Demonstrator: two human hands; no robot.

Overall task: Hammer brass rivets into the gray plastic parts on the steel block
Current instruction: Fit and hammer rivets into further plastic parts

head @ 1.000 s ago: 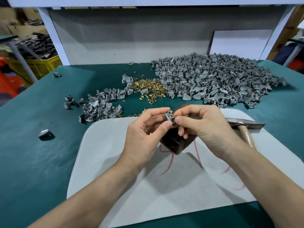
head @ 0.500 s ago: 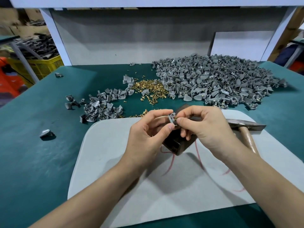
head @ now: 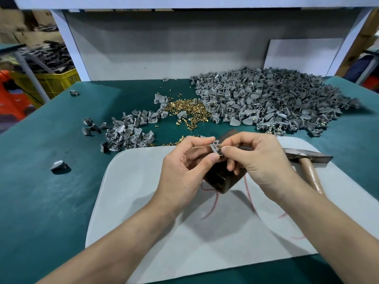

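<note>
I have my left hand (head: pixel 184 169) pinching 1 gray plastic part (head: pixel 215 147) between thumb and forefinger, raised just above the steel block (head: pixel 220 179). My right hand (head: pixel 260 160) is closed at the fingertips on what appears to be a brass rivet (head: pixel 220 149), touching the part. I judge this to be the rivet-seating step; no hammering yet. The next move calls for setting the loaded part on the block and freeing my right hand for the hammer (head: pixel 307 158), which lies on the gray mat (head: pixel 143 201) just beside my right wrist. The rivet is too small to confirm, and my hands cover most of the block's top. Beyond, on the bench (head: pixel 51 191), lie loose rivets (head: pixel 188 111) and the large parts pile (head: pixel 272 101).
</note>
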